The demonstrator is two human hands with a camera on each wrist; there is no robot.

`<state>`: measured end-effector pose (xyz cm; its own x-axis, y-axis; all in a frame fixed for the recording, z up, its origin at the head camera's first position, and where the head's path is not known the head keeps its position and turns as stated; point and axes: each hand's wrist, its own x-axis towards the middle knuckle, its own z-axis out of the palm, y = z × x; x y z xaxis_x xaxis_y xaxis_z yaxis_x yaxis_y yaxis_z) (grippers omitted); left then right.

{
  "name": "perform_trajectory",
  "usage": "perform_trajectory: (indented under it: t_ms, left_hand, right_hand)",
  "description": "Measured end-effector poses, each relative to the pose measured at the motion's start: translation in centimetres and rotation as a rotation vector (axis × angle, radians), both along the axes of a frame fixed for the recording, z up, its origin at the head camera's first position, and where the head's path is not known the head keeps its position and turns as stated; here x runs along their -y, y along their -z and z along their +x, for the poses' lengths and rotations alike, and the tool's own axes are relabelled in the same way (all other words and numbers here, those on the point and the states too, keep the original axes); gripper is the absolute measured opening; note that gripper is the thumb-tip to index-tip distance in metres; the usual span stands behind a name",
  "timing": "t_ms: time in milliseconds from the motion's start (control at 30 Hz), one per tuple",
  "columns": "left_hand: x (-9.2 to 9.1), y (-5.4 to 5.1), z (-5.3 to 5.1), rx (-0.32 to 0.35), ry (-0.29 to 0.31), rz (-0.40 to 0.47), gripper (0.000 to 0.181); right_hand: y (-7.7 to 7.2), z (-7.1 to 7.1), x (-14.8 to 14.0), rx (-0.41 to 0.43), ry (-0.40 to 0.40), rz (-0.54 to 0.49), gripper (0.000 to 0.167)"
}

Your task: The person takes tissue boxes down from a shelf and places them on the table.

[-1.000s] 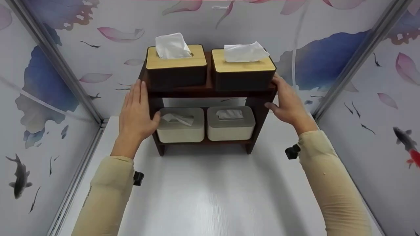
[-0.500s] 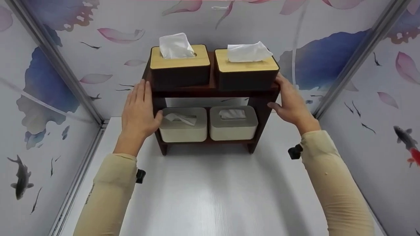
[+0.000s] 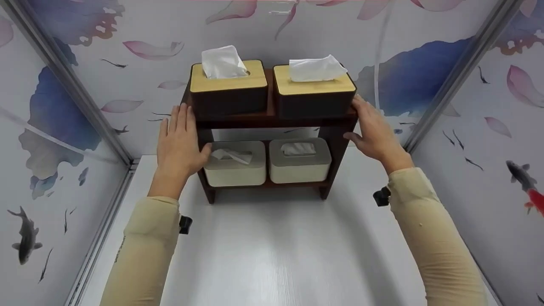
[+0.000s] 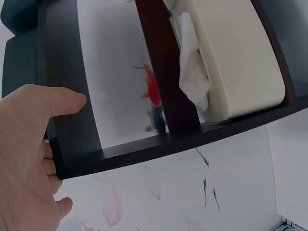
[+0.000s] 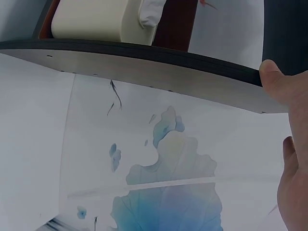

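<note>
A dark brown two-tier shelf (image 3: 276,123) stands near the back wall in the head view. My left hand (image 3: 178,144) lies against its left side, fingers fairly straight, thumb towards the front edge. On the opposite side, my right hand (image 3: 376,136) touches the upper right corner, its thumb (image 5: 273,74) at the front edge. Up top sit a left tissue box (image 3: 227,102) and a right tissue box (image 3: 314,104), dark with light wood lids. The lower tier bears two cream tissue boxes with grey lids, one left (image 3: 236,176), one right (image 3: 299,172). White tissue pokes from all of them.
The shelf stands on a white tabletop (image 3: 263,250). Printed panels enclose it: a back wall (image 3: 306,25), a left wall (image 3: 68,114) and a right wall (image 3: 471,127), with metal strips along the corners.
Between the first frame and the second, the shelf and its boxes shifted slightly right, both hands moving along. The left fingers are now spread a bit wider. The camera has tilted slightly.
</note>
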<state>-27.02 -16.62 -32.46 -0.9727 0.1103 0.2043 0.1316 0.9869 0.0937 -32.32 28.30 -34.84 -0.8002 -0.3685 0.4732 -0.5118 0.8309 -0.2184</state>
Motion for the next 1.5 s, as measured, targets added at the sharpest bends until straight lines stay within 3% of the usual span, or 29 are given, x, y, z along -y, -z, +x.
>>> perform_trajectory:
  t_ms: [400, 700, 867, 1067, 1333, 1500]
  left_hand:
    - [0.2, 0.4, -0.2, -0.007, 0.03, -0.014, 0.095]
    - [0.2, 0.8, -0.3, -0.027, 0.035, -0.018, 0.098]
    - [0.4, 0.6, -0.2, -0.023, 0.023, -0.04, 0.1]
    - [0.1, 0.7, -0.1, -0.03, 0.029, -0.035, 0.101]
    - [-0.2, 0.8, -0.3, -0.041, 0.035, -0.05, 0.1]
    - [0.1, 0.6, -0.2, -0.027, 0.022, -0.068, 0.1]
  right_hand:
    - [-1.3, 0.5, -0.5, 0.044, -0.023, 0.059, 0.086]
    - [-2.3, 2.0, -1.9, 0.165, 0.115, -0.025, 0.097]
    - [-4.3, 2.5, -1.3, 0.125, 0.121, -0.06, 0.096]
    - [-7.7, 2.7, -0.3, 0.094, 0.092, -0.013, 0.098]
    - [-11.8, 2.0, 1.6, 0.136, 0.089, 0.064, 0.097]
    - [-13.4, 1.1, 3.6, 0.197, 0.087, 0.107, 0.099]
